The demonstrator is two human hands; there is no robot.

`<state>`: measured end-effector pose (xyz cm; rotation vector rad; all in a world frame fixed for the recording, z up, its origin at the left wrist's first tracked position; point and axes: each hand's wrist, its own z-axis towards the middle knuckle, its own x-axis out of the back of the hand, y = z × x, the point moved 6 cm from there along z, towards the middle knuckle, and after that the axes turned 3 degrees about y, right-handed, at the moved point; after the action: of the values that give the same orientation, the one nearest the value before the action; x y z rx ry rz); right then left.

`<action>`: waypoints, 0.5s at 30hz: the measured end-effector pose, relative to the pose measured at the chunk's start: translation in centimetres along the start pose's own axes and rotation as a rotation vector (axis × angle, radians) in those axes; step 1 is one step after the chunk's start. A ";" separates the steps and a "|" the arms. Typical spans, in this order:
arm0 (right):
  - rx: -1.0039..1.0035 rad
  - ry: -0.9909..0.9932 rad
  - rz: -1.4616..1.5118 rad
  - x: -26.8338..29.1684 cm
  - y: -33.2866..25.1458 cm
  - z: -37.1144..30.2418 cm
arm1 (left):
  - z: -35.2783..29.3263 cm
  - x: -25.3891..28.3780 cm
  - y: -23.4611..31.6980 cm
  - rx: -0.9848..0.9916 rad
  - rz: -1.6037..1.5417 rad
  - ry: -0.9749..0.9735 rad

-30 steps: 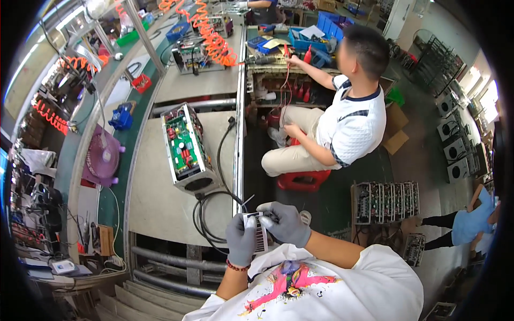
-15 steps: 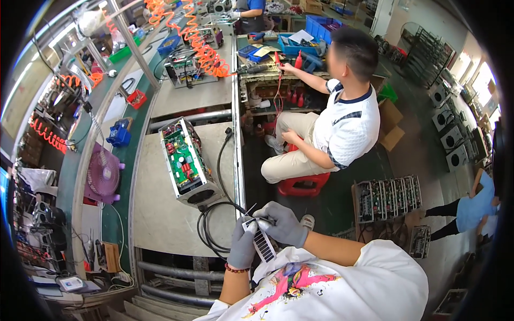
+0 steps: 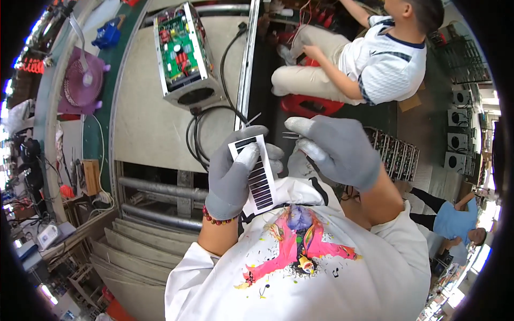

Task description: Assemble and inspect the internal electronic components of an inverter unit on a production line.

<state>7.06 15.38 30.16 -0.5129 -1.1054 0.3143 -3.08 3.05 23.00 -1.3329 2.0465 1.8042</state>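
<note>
My left hand (image 3: 227, 179), in a grey glove with pale fingertips, is closed on a white label sheet (image 3: 264, 188) with a column of black stickers. The thumb presses on the sheet's upper part. A thin metal piece (image 3: 254, 119) sticks out above the left fingers; its kind is unclear. Apart from the sheet, to its right, my gloved right hand (image 3: 342, 152) pinches tweezers (image 3: 289, 136) between thumb and forefinger, their two thin prongs pointing left. Beyond my hands an open metal-cased device (image 3: 184, 56) with a green circuit board stands on the bench.
A black cable (image 3: 195, 134) lies coiled on the bench plate (image 3: 144, 117) beside the device. A co-worker (image 3: 375, 64) sits on a red stool (image 3: 310, 107) at the far right. Stacked boards (image 3: 139, 251) and metal rollers (image 3: 160, 187) are at the left. A purple fan (image 3: 83, 80) stands further left.
The view has tilted down toward my body. My right hand has moved away from the label sheet to the right with the tweezers. My left hand still holds the sheet.
</note>
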 end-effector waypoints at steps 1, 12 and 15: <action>-0.014 -0.015 0.016 0.1 -0.3 0.1 | -0.4 -0.1 0.0 0.019 -0.005 0.017; 0.215 0.010 -0.306 -1.0 -1.8 -0.1 | -1.8 -0.8 -0.1 -0.068 0.247 0.046; 0.232 0.012 -0.342 -0.8 -1.8 0.1 | -1.4 -1.2 0.1 -0.110 0.237 0.009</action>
<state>6.66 13.47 30.54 -0.1158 -1.1072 0.1363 -1.74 2.47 24.20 -1.1672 2.2220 2.0366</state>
